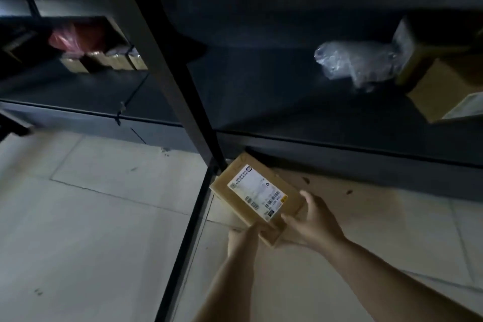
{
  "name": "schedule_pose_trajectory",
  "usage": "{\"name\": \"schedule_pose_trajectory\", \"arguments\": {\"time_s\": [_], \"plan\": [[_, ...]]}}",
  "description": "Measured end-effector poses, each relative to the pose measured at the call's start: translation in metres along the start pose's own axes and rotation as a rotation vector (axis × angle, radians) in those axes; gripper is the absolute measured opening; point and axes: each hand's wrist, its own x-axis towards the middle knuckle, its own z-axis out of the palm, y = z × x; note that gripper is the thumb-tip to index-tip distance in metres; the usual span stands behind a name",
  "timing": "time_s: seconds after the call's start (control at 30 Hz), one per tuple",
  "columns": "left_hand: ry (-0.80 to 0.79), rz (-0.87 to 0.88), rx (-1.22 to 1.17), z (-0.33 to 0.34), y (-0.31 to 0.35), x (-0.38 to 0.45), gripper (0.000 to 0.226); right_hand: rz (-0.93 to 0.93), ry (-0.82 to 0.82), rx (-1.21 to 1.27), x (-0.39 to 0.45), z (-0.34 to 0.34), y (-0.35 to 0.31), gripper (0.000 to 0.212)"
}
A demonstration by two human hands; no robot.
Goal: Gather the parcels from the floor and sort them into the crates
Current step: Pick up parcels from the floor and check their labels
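A small brown cardboard parcel (251, 185) with a white shipping label on top is held over the floor, just in front of the dark shelf's lower edge. My left hand (241, 239) grips its near corner from below. My right hand (312, 217) grips its right side, thumb on the top edge. The parcel's far corner sits close to the black shelf post (167, 65). No crate is in view.
The dark low shelf (261, 86) carries a clear bubble-wrapped packet (352, 63), a brown box (439, 86) at the right, and a red bag (70, 38) with small boxes at the left. Pale floor tiles (91, 217) lie below. A flat cardboard sheet (366, 204) lies under my hands.
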Motion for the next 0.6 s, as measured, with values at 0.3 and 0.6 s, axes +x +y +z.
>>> {"name": "schedule_pose_trajectory", "arguments": {"time_s": [0.3, 0.6], "plan": [[-0.148, -0.01, -0.284, 0.019, -0.007, 0.041, 0.043, 0.057, 0.034, 0.008, 0.056, 0.027, 0.01, 0.074], [-0.139, 0.097, -0.181, -0.021, 0.058, -0.184, 0.043, 0.148, 0.21, 0.331, -0.124, -0.127, -0.088, 0.044]]}}
